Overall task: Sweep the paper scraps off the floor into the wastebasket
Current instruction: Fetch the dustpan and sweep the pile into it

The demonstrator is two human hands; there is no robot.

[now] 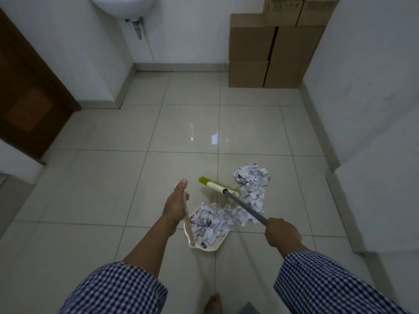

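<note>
A cream dustpan rests on the tiled floor and holds a heap of torn paper scraps. My left hand grips its long cream handle near the top. My right hand grips the grey pole of a broom, whose white head with yellow-green bristles sits on the floor just beyond the pan. More paper scraps lie in a pile to the right of the broom head, trailing down to the pan's mouth. No wastebasket shows in view.
Stacked cardboard boxes fill the far right corner. A white wall sink with its drain pipe hangs at the far left, and a brown wooden door stands on the left. My bare foot is at the bottom edge.
</note>
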